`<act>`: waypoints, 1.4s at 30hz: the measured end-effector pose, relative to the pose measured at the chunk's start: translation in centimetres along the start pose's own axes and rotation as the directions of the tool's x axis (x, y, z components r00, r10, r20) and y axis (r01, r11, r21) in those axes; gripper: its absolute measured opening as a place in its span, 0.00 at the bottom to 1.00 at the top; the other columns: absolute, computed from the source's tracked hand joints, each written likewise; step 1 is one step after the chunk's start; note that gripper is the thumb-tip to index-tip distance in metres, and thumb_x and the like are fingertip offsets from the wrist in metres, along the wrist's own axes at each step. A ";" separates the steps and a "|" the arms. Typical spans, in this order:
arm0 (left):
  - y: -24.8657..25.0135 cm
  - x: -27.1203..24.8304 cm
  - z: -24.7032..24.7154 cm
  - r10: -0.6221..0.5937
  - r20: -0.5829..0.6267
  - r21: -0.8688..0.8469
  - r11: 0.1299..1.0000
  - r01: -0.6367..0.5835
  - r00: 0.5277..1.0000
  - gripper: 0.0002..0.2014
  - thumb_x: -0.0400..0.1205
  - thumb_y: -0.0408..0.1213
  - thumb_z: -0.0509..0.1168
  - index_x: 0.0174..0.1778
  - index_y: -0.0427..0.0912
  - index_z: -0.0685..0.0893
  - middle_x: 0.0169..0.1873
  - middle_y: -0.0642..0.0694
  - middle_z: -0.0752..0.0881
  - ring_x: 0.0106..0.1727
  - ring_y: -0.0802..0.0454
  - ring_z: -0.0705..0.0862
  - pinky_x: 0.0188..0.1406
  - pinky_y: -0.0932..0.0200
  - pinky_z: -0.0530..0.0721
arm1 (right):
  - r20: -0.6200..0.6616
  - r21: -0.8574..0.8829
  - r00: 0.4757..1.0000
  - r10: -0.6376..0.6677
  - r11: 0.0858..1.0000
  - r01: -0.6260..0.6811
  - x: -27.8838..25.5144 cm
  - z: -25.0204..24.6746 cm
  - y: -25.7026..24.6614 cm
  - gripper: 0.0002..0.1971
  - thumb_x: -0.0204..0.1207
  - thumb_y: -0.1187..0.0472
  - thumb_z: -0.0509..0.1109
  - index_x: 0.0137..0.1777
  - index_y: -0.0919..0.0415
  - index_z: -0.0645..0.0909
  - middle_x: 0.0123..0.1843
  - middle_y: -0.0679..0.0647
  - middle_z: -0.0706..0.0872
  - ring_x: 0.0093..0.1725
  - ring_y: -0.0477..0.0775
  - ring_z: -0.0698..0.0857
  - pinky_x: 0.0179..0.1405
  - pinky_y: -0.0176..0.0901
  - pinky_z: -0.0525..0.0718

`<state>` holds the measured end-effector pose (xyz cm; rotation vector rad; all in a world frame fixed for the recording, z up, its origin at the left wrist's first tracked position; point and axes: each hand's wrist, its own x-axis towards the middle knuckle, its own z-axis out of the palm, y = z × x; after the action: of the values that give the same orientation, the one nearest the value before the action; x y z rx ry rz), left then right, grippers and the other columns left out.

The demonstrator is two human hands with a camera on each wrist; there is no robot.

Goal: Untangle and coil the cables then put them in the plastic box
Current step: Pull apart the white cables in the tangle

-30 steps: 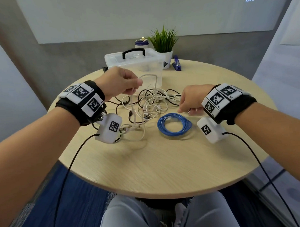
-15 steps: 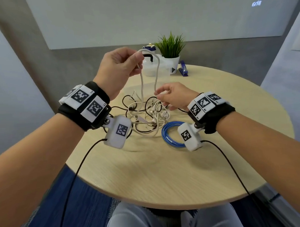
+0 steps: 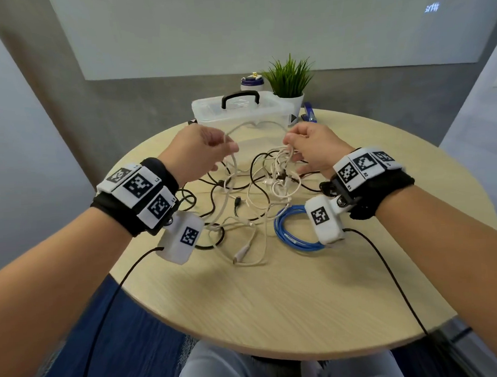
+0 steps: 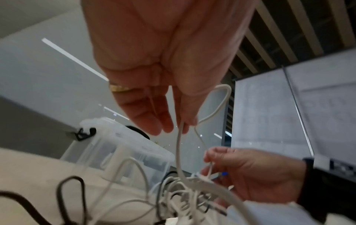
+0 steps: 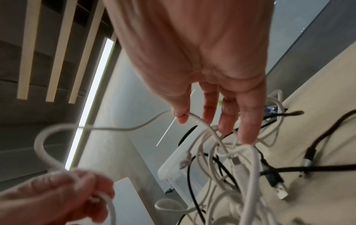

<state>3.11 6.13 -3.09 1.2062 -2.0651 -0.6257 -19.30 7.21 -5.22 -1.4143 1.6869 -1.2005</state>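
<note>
A tangle of white and black cables [image 3: 264,185] lies mid-table, and my two hands hold one white cable [image 3: 253,123] out of it. My left hand [image 3: 226,149] pinches a loop of that cable [image 4: 217,103] between thumb and fingers. My right hand [image 3: 291,147] pinches the same cable [image 5: 194,117] just above the knot, lifting several white strands [image 5: 231,159]. The cable arcs between the hands in front of the clear plastic box [image 3: 278,114], which has a black handle and stands at the table's far side. A coiled blue cable [image 3: 294,232] lies under my right wrist.
Behind the box stand a potted plant [image 3: 290,79] and a small bottle [image 3: 252,82]. A blue stapler [image 3: 309,114] lies to the right of the box. The round wooden table [image 3: 273,300] ends close to my knees. Loose plugs [image 5: 279,191] trail from the tangle.
My left hand has come down from its raised position to the height of the right hand. The right hand has lifted and taken hold of the white cable, which now spans between both hands.
</note>
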 end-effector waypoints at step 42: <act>1.1 3.3 0.3 -0.023 -0.359 -0.175 0.984 -0.043 0.933 0.13 0.86 0.42 0.54 0.42 0.44 0.81 0.27 0.50 0.79 0.26 0.56 0.74 0.28 0.62 0.75 | -0.002 -0.112 0.966 -0.258 0.960 0.256 0.8 -0.4 -1.1 0.06 0.81 0.60 0.67 0.43 0.53 0.82 0.43 0.58 0.88 0.42 0.54 0.87 0.46 0.55 0.89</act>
<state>1.07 3.70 -1.56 1.1116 -1.6701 -0.5284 -19.41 6.48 -3.97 -1.7398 1.6392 -1.2751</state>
